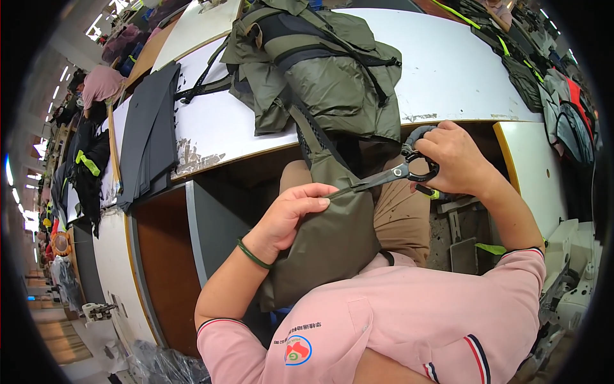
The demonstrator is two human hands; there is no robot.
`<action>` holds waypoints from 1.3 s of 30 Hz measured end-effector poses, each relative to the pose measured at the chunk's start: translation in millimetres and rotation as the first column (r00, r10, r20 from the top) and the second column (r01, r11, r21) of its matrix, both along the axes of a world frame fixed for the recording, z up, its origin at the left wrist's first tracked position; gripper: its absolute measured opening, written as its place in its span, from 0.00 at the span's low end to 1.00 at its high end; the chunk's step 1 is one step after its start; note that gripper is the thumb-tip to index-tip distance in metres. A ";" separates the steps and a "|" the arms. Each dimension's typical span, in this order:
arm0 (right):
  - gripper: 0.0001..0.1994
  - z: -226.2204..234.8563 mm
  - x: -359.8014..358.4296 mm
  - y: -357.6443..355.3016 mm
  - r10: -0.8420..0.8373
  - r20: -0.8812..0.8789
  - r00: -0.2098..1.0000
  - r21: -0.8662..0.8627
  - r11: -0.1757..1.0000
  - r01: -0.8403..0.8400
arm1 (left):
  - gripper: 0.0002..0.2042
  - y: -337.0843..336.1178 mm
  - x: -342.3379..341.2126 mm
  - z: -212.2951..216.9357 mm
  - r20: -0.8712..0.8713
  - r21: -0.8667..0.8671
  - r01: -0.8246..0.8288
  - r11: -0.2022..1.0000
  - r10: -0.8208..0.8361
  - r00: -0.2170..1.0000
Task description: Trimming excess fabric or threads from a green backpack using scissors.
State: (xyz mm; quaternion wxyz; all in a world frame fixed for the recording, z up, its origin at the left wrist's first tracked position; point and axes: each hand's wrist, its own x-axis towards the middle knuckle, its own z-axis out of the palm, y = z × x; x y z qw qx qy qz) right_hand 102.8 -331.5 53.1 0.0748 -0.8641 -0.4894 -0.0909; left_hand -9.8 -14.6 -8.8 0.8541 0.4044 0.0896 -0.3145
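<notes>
Across my lap hangs part of an olive-green backpack point(345, 83), whose bulk lies on the white table with black straps and mesh showing. Thumb and fingers of my left hand point(295, 214) pinch the edge of its olive fabric panel point(332, 246). My right hand point(453, 157) is closed round the black handles of a pair of scissors point(390, 175), a wrapped loop above. The scissor blades point left and meet the fabric edge just beside my left fingertips. Whether the blades are cutting a thread or the cloth is too small to tell.
The white tabletop point(448, 67) has a worn front edge. Dark grey sheets point(150, 128) lie stacked at its left, above open cubby shelves point(163, 256). A sewing machine point(569, 275) stands by my right elbow. Black and olive bags point(521, 80) pile up far right; another person point(102, 86) is far left.
</notes>
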 end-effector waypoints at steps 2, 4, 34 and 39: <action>0.26 0.5 0.5 0.8 -0.001 0.012 1.000 -0.026 1.000 0.001 | 0.14 -0.9 -0.5 0.4 -0.004 0.004 -0.002 1.000 0.002 1.000; 0.26 0.1 0.8 2.6 0.018 0.015 1.000 0.011 1.000 -0.019 | 0.13 -2.2 -0.6 1.5 -0.005 0.005 0.008 1.000 -0.008 1.000; 0.25 -19.9 -2.2 -0.4 -0.009 -0.109 0.994 0.038 0.999 0.013 | 0.14 -0.6 -7.8 -2.1 0.021 0.052 0.009 0.999 -0.010 1.000; 0.22 -16.7 -5.9 8.3 -0.121 -0.457 0.881 0.134 0.970 0.202 | 0.14 -4.3 -6.3 1.5 0.039 0.057 0.030 0.998 -0.032 0.999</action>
